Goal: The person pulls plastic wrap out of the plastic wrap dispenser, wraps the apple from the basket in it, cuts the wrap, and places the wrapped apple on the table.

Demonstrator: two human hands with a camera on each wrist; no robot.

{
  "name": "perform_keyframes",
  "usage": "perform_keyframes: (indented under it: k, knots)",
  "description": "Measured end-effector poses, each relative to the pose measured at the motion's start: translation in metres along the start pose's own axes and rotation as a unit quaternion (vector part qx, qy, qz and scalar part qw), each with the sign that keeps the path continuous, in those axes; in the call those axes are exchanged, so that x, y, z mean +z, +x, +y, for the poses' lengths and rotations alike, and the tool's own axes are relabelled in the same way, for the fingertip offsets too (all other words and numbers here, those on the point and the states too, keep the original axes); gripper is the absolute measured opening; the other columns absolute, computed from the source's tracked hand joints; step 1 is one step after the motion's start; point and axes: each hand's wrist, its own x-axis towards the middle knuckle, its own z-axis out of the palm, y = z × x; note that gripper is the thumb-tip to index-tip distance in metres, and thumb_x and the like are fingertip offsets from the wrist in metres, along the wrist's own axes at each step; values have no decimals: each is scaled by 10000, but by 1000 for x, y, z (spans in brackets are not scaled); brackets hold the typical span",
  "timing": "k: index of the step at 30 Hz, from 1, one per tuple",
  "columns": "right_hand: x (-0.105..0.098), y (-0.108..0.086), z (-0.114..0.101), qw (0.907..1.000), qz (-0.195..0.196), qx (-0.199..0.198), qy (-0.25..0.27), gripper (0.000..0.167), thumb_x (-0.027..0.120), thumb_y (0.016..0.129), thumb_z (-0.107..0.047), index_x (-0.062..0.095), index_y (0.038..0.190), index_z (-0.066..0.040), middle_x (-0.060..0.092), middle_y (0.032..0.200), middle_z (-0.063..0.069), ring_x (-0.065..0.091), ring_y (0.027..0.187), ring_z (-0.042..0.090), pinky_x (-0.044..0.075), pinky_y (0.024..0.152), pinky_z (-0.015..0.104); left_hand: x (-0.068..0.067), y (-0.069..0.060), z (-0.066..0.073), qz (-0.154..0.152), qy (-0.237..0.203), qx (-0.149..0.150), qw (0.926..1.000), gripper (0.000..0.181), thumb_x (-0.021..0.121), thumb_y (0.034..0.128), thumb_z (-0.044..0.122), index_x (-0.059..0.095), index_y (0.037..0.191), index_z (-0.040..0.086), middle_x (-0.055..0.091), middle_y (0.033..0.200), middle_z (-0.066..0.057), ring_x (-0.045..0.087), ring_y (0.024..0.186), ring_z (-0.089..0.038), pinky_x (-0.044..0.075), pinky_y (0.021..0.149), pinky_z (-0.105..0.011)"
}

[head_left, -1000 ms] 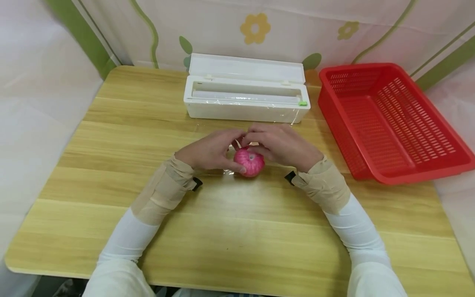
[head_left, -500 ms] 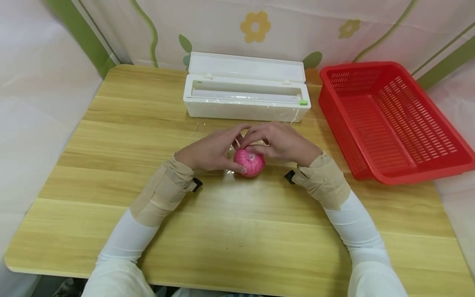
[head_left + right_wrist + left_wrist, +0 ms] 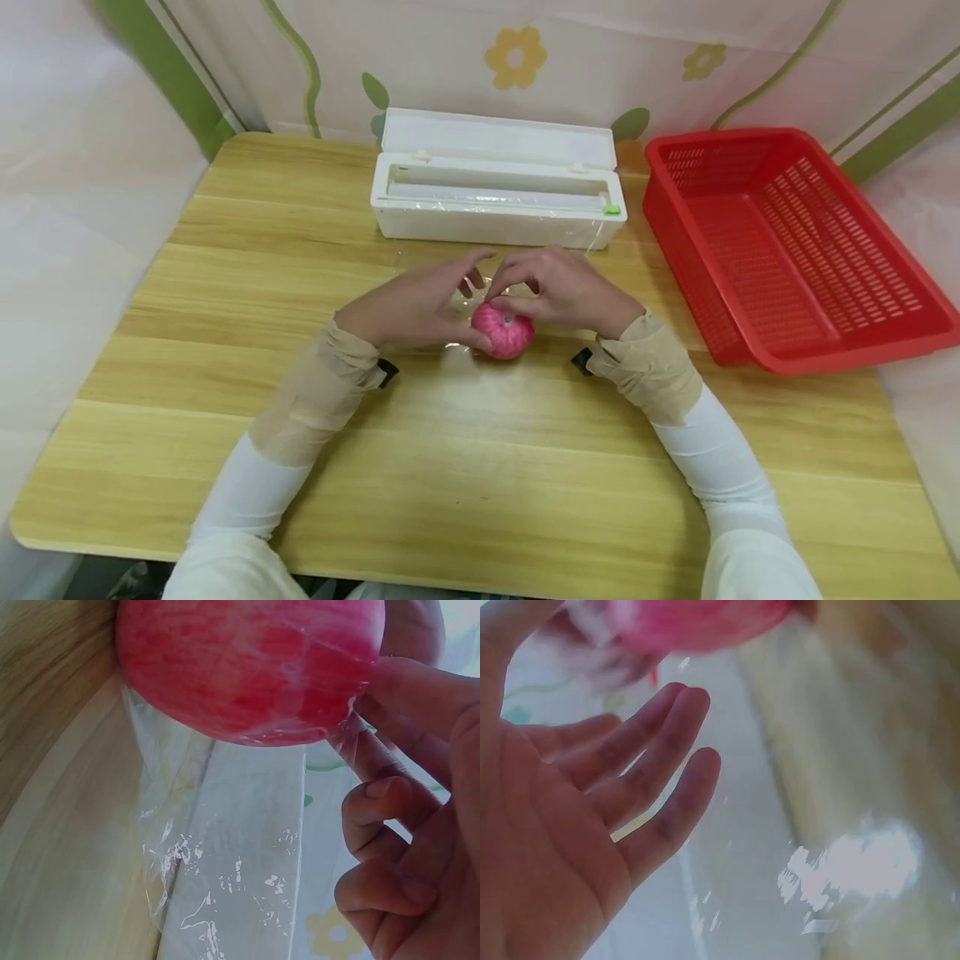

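A: Near edge first, go.
B: White sleeves [image 3: 255,483] reaching in over the wooden table [image 3: 457,517], tan wraps [image 3: 322,392] at both wrists. Left forearm's slid a bit left since half a second ago; right one's about the same.
A: Left hand?
B: On my feed the left hand [image 3: 420,308] has its fingers apart, loosely extended. They were right up by the right hand's fingertips half a second back; now I see a gap. Thumb tip overlaps the fruit's left side from overhead; firm contact, I can't tell.
A: And the right?
B: Right hand [image 3: 562,287]: thumb and forefinger together, pinching clear film [image 3: 180,855] at the fruit's far-left side. Same as before.
A: Where's the fruit?
B: Pink fruit [image 3: 512,335] sits mid-table between the hands, nearer than the box, hardly shifted. Film clings to its side and spreads out left of it.
A: Farther out?
B: White box [image 3: 495,227], lid [image 3: 498,142] up, roll [image 3: 495,193] inside, green tab [image 3: 612,209] at the right end. Red basket [image 3: 690,275] right of it. Curtain [image 3: 420,50] at the far side, yellow flowers [image 3: 529,40] on it. I get no change in any of those.
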Motion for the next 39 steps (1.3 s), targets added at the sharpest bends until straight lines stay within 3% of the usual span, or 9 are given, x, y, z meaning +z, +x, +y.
perform_keyframes:
  k: [3, 7, 12, 15, 18, 22, 28, 35, 39]
  knots:
    - [1, -1, 0, 10000, -36, 34, 26, 93, 787, 959, -252, 827, 1039, -281, 759, 1037, -123, 566, 751, 105, 483, 645, 296, -14, -14, -4, 147, 282, -45, 9995, 744, 852, 905, 340, 467, 1505, 125, 674, 1300, -93, 667, 1181, -280, 574, 1014, -485]
    - [1, -1, 1, 10000, -73, 62, 13, 96, 784, 960, -248, 820, 1041, -284, 753, 1033, -113, 572, 761, 112, 487, 652, 301, -27, -31, -13, 163, 842, 66, 9963, 249, 798, 933, 152, 630, 1103, 81, 681, 1064, -87, 649, 964, -241, 577, 874, -421]
    - [0, -1, 1, 9999, -109, 98, 2, 94, 786, 960, -251, 816, 1043, -284, 745, 1029, -105, 561, 751, 117, 481, 642, 297, -30, -46, -23, -507, 1564, -71, 9864, 198, 763, 912, 42, 597, 846, 129, 604, 846, -9, 545, 812, -165, 487, 742, -330]
    - [0, 0, 1, 9999, -121, 72, -10, 90, 782, 966, -266, 815, 1048, -283, 745, 1035, -102, 558, 748, 120, 478, 641, 295, -28, -55, -28, -930, 1797, -151, 9792, 237, 759, 887, -2, 603, 812, 160, 592, 822, 15, 527, 787, -139, 473, 723, -306]
    - [0, 0, 1, 9999, -130, 66, 8, 91, 780, 968, -269, 816, 1051, -280, 748, 1046, -101, 562, 757, 116, 483, 649, 295, -26, -63, -34, -1049, 1908, -67, 9760, 279, 763, 852, -45, 611, 799, 183, 584, 821, 23, 518, 784, -127, 470, 720, -296]
    - [0, 0, 1, 9998, -159, 113, 16, 89, 786, 965, -272, 816, 1048, -280, 752, 1055, -105, 577, 778, 107, 501, 664, 294, -25, -69, -44, -893, 1986, 228, 9757, 301, 749, 811, -92, 662, 816, 196, 621, 842, 29, 554, 791, -114, 505, 719, -297]
    - [-1, 0, 0, 9997, -181, 133, 34, 86, 781, 969, -277, 815, 1047, -283, 750, 1049, -109, 575, 778, 111, 497, 664, 296, -21, -68, -57, -809, 1938, 569, 9760, 245, 819, 843, -44, 754, 881, 189, 676, 906, 46, 627, 836, -86, 591, 780, -310]
    - [0, 0, 0, 9998, -167, 82, 57, 84, 778, 971, -278, 815, 1045, -279, 746, 1031, -110, 562, 766, 111, 483, 654, 291, -16, -68, -61, -640, 1852, 788, 9774, 173, 846, 859, 8, 784, 863, 169, 708, 910, 41, 653, 829, -60, 620, 784, -288]
    - [0, -1, 0, 9998, -159, 90, 20, 88, 774, 973, -306, 816, 1046, -281, 747, 1030, -114, 550, 746, 106, 468, 643, 287, -14, -69, -58, -480, 2134, 853, 9720, 161, 820, 888, 5, 770, 872, 157, 688, 919, 32, 636, 821, -59, 612, 768, -274]
